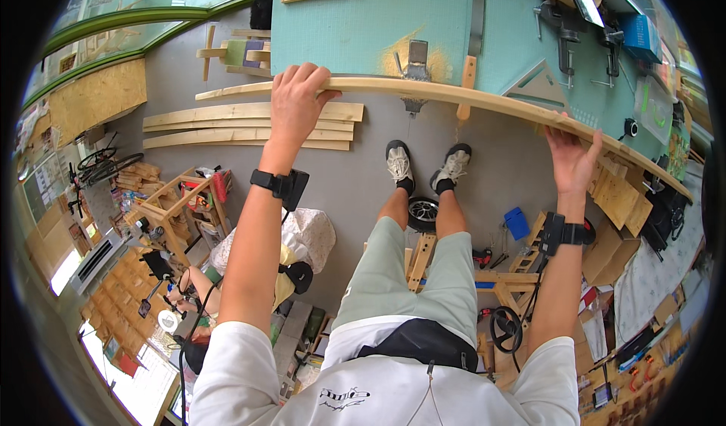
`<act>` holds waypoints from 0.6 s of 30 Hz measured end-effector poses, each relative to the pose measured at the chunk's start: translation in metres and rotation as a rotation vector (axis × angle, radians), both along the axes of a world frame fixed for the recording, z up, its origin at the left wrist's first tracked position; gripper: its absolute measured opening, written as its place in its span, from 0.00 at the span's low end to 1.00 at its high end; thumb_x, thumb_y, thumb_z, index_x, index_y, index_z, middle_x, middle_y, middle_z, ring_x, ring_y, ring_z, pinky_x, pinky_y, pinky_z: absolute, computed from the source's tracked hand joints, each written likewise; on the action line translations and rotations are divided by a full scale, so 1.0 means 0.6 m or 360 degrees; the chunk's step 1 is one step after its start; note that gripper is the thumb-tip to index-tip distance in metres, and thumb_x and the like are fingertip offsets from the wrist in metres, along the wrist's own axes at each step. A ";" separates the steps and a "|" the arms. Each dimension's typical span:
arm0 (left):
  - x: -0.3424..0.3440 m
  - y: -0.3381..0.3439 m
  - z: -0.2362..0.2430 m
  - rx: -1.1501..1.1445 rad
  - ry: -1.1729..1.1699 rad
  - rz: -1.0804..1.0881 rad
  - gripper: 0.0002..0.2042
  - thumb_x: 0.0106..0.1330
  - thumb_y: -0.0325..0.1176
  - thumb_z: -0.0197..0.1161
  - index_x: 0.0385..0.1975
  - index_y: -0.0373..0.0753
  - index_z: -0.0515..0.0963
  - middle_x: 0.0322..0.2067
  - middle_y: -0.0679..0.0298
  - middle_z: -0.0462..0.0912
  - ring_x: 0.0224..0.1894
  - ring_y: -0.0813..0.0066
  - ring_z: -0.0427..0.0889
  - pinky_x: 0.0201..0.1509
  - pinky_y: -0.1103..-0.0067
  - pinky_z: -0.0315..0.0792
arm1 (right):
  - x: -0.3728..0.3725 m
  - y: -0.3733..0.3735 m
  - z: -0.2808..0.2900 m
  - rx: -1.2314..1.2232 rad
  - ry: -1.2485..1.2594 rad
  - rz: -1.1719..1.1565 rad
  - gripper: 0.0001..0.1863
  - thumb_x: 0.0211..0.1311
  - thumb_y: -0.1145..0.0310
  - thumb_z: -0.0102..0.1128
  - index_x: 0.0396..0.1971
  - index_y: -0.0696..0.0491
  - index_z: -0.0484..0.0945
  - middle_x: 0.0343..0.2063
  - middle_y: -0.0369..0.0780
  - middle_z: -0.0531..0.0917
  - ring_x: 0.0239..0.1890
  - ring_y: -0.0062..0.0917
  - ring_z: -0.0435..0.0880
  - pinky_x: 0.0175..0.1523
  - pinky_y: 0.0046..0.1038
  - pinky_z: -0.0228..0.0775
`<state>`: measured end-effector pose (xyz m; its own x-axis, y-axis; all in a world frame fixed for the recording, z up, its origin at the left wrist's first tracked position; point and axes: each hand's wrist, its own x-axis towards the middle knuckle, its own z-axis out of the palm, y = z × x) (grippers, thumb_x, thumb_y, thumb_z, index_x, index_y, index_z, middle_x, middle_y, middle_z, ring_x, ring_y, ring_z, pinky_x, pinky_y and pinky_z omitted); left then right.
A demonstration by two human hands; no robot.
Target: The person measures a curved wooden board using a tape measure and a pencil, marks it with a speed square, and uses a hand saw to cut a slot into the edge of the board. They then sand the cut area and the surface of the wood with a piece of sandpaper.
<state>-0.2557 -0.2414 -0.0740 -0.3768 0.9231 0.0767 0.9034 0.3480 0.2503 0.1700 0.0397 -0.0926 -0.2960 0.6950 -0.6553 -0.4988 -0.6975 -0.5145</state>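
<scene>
Batten [378, 85], long and pale, spans the front edge of the turquoise bench [333, 40], held crosswise between two hands; whether it also rests on the bench cannot be told. The left hand [302, 89] grasps it from above, knuckles uppermost; the right hand [572, 153] holds it from the near side, palm showing, fingers partly hidden behind the wood. Both ends extend beyond the hands. The wide spacing seems sound, since it should resist twisting; a fuller wrap by the right hand would probably steady that end. Level, unhurried handling is advisable: in this view the batten crosses the metal clamp [416, 59] and the handle of the saw [468, 82], either of which could snag it. The overhanging right end likewise calls for care around the set square [548, 85].
</scene>
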 end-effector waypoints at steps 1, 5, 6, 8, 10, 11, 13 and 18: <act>-0.006 -0.004 -0.006 0.0003 -0.0021 -0.0001 0.16 0.53 0.38 0.77 0.36 0.45 0.78 0.36 0.70 0.81 0.43 0.63 0.78 0.49 0.68 0.68 | -0.007 -0.004 -0.004 0.0003 -0.0021 -0.0001 0.44 0.67 0.44 0.64 0.66 0.66 0.60 0.63 0.53 0.70 0.70 0.47 0.68 0.77 0.58 0.58; -0.034 -0.019 -0.016 0.0017 0.0076 0.0032 0.15 0.54 0.38 0.76 0.36 0.45 0.77 0.34 0.71 0.82 0.43 0.64 0.79 0.50 0.68 0.68 | -0.040 -0.022 -0.017 0.0003 -0.0051 0.0007 0.42 0.67 0.46 0.64 0.66 0.64 0.61 0.64 0.55 0.71 0.70 0.47 0.67 0.77 0.56 0.58; -0.036 -0.020 -0.017 -0.0017 0.0081 0.0028 0.15 0.55 0.38 0.77 0.37 0.45 0.78 0.35 0.70 0.82 0.44 0.63 0.79 0.50 0.68 0.69 | -0.044 -0.025 -0.018 0.0019 -0.0053 0.0005 0.42 0.67 0.47 0.64 0.66 0.64 0.60 0.64 0.55 0.71 0.70 0.47 0.67 0.78 0.56 0.58; -0.033 -0.017 -0.017 -0.0022 0.0049 -0.0029 0.13 0.58 0.36 0.74 0.38 0.45 0.77 0.33 0.70 0.82 0.43 0.64 0.80 0.49 0.68 0.70 | -0.046 -0.031 -0.019 0.0035 -0.0056 0.0005 0.42 0.67 0.47 0.63 0.67 0.64 0.60 0.63 0.56 0.72 0.69 0.47 0.68 0.78 0.55 0.58; -0.028 -0.006 -0.016 -0.0076 -0.0009 -0.0085 0.12 0.59 0.35 0.73 0.38 0.45 0.77 0.33 0.70 0.82 0.42 0.65 0.80 0.48 0.68 0.70 | -0.044 -0.032 -0.018 0.0057 -0.0010 0.0044 0.43 0.68 0.48 0.62 0.68 0.65 0.58 0.64 0.57 0.71 0.69 0.48 0.68 0.78 0.55 0.57; -0.023 -0.001 -0.017 -0.0129 -0.0072 -0.0143 0.10 0.61 0.34 0.72 0.38 0.45 0.78 0.33 0.69 0.82 0.41 0.65 0.80 0.47 0.68 0.71 | -0.040 -0.031 -0.020 0.0056 -0.0019 0.0043 0.43 0.68 0.48 0.62 0.68 0.65 0.58 0.64 0.57 0.71 0.69 0.48 0.68 0.78 0.55 0.57; -0.013 0.007 -0.018 -0.0101 -0.0109 -0.0188 0.08 0.63 0.33 0.69 0.39 0.45 0.78 0.33 0.69 0.82 0.40 0.65 0.81 0.46 0.68 0.72 | -0.029 -0.029 -0.023 0.0115 -0.0046 0.0043 0.43 0.68 0.48 0.61 0.68 0.66 0.57 0.63 0.57 0.71 0.70 0.50 0.67 0.78 0.56 0.55; 0.014 0.028 -0.022 -0.0152 -0.0159 -0.0204 0.08 0.63 0.32 0.69 0.40 0.43 0.80 0.34 0.67 0.83 0.41 0.62 0.81 0.48 0.67 0.73 | -0.010 -0.025 -0.014 0.0055 -0.0065 -0.0076 0.42 0.68 0.49 0.60 0.68 0.66 0.57 0.63 0.58 0.71 0.71 0.52 0.66 0.79 0.56 0.55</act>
